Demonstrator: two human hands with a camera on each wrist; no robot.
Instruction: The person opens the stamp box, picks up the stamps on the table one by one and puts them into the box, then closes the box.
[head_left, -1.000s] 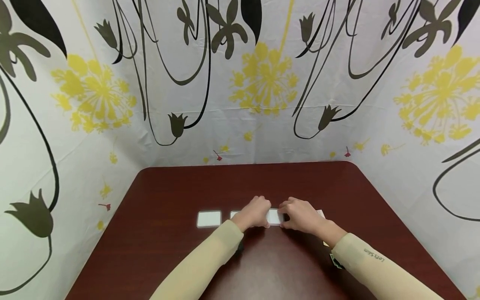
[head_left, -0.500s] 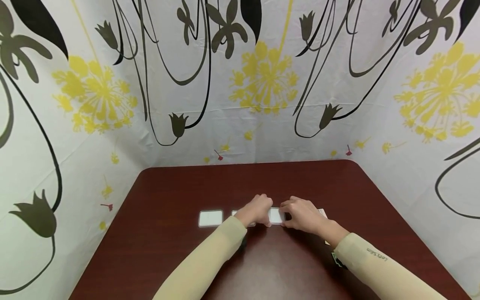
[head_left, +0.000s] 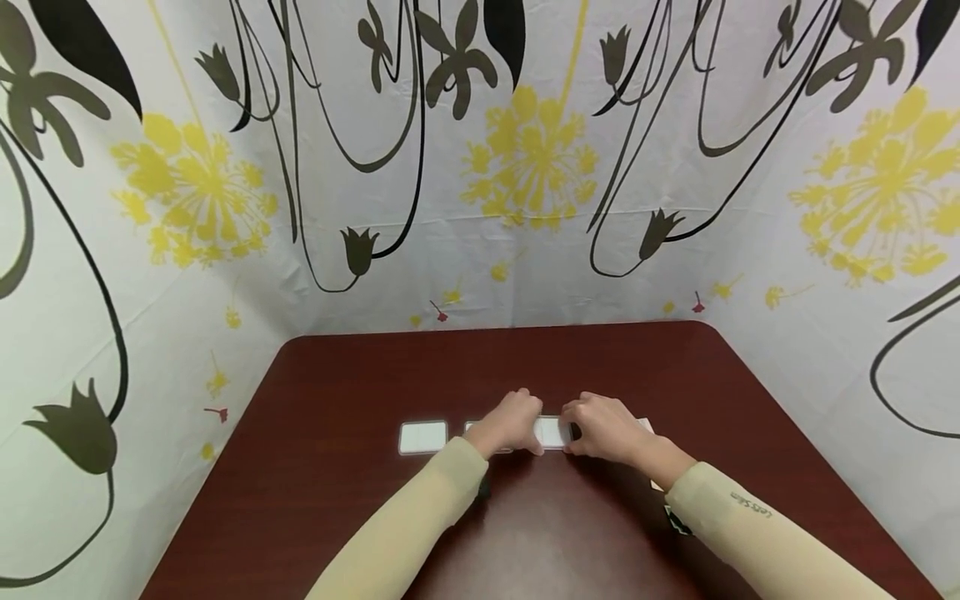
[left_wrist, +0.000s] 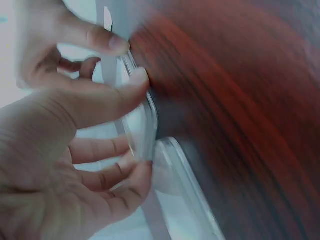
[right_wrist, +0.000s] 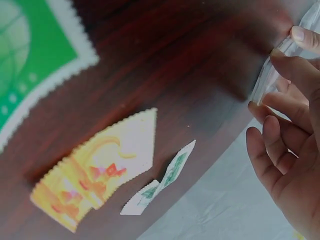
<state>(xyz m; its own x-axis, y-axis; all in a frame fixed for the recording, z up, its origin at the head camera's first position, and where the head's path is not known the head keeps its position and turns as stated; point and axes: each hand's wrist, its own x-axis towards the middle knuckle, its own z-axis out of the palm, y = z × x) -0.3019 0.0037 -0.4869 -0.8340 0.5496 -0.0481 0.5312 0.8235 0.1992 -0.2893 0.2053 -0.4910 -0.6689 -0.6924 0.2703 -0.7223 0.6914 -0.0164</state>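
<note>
Between my two hands lies a flat clear plastic case (head_left: 552, 433) with a whitish face. My left hand (head_left: 513, 421) grips its left end, thumb on the near edge and fingers curled at the far side in the left wrist view. From the other end my right hand (head_left: 603, 429) pinches the same case between thumb and fingers. A second similar case (left_wrist: 182, 200) lies beside it, mostly covered by my left wrist in the head view. Further left is a third case (head_left: 423, 437). Whether the held case touches the table is hard to tell.
Perforated stamps lie on the dark red table (head_left: 360, 375) near my right forearm: a joined yellow pair (right_wrist: 107, 167), a white-and-green pair (right_wrist: 172, 167) and a large green one (right_wrist: 45, 55). A flower-patterned cloth (head_left: 465, 192) hangs behind the table.
Both hands keep their hold on the case, with only slight shifts of the left hand. The whole head view drifts a little.
</note>
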